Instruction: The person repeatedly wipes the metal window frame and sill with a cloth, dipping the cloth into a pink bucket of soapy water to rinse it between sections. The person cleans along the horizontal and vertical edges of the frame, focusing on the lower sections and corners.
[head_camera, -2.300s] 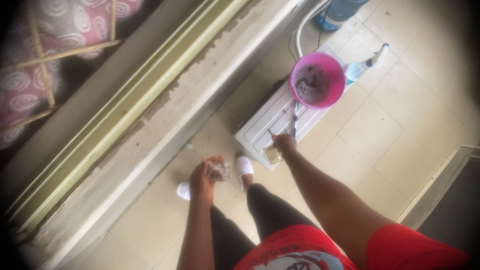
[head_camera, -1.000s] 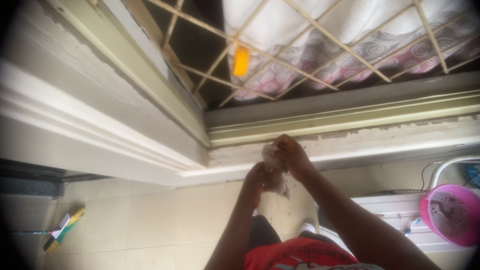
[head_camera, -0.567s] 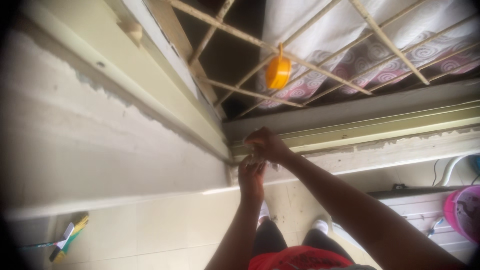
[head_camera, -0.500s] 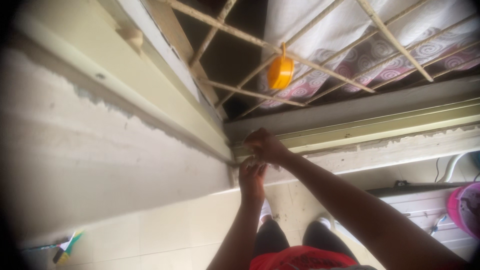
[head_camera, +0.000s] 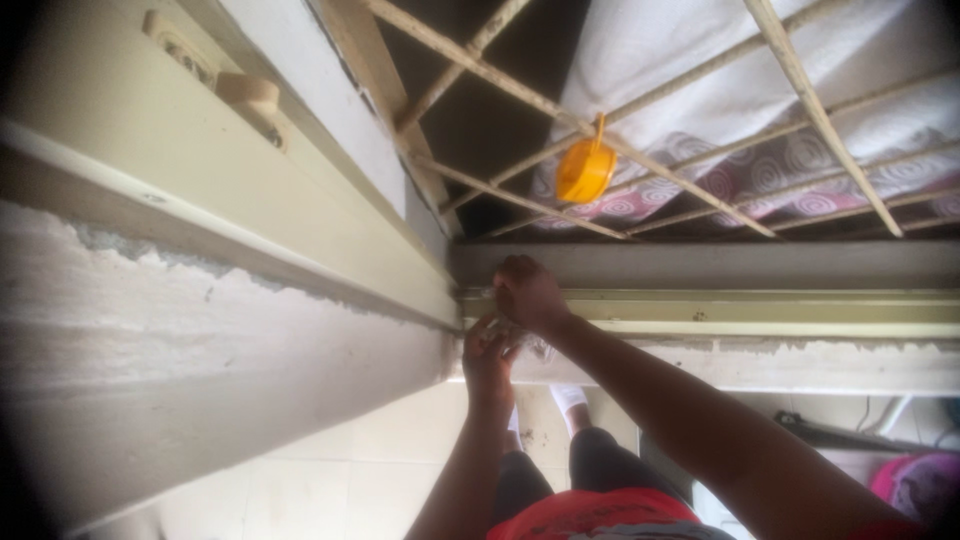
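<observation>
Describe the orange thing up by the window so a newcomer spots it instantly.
Start at the window grille of pale crossed bars, with a patterned curtain behind. The small round orange container hangs from one bar by its hook-like handle, above the right hand. It is the only bright orange thing there.

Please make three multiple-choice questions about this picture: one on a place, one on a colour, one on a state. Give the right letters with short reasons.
1. Where are the two hands?
A. at the corner of the window frame
B. inside the pink bucket
C. flat on the floor

2. What colour is the small round thing hanging on the window bars?
A. blue
B. orange
C. black

3. How are the hands?
A. far apart
B. close together
C. out of view

Answers:
1 A: the right hand and left hand are at the window frame corner.
2 B: the hanging round thing is orange.
3 B: both hands meet around a small pale item, hard to identify.
</observation>
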